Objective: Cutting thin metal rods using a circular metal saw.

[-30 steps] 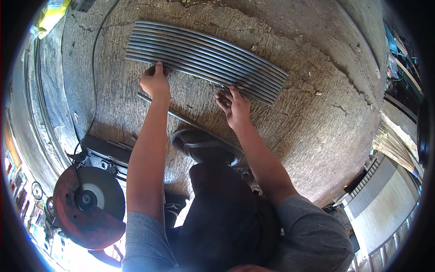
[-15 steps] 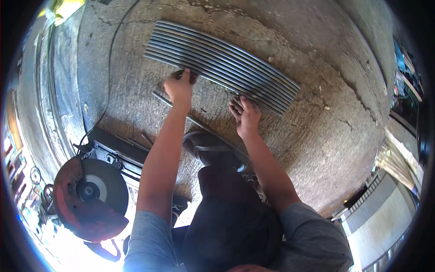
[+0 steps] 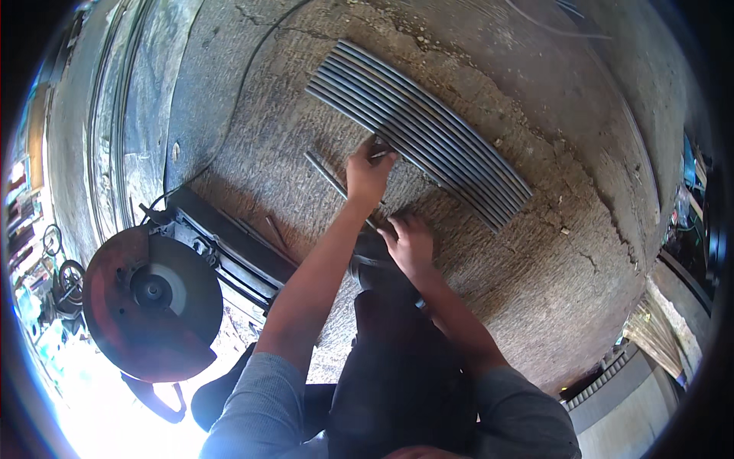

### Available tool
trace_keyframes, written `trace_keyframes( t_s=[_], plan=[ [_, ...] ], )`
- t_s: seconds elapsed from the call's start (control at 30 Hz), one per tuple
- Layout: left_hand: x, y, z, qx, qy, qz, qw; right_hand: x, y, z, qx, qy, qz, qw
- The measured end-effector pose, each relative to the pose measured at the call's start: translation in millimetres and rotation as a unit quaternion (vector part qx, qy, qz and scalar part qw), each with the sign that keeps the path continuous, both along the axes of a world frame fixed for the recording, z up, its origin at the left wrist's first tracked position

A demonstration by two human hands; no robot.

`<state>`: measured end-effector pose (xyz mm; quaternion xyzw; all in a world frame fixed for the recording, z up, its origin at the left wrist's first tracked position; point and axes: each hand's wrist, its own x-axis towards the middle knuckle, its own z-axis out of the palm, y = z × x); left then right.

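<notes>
A row of thin metal rods lies side by side on the rough concrete, ahead of me. My left hand is at the near edge of this row, fingers curled toward the thumb; what they hold, if anything, is hard to make out. Closer to me, a loose metal rod lies slantwise and passes beneath my left wrist. My right hand is closed at this loose rod beside my shoe, its thumb and fingers around it. The hand covers the rod's near end.
At the left stands a cut-off saw with a large disc and a dark base; its cable runs across the floor. Short rod pieces lie beside the base. A broom is at the far right.
My right hand has left the row of rods and come back toward me to the loose rod. My left hand stays by the row's near edge. The view has shifted left.
</notes>
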<state>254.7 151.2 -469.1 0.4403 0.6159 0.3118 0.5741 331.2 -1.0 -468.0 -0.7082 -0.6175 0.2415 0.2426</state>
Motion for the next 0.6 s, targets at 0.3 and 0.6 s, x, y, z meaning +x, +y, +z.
trace_keyframes(
  t_s=[0.3,0.6],
  plan=[
    [-24,-31,25,-0.001,-0.116,0.009,0.993,-27,3,10,-0.011,-0.088,0.072,0.993],
    [-118,-125,115,-0.033,-0.156,0.127,0.979,-9,16,13,-0.118,-0.066,0.067,0.989]
  ],
)
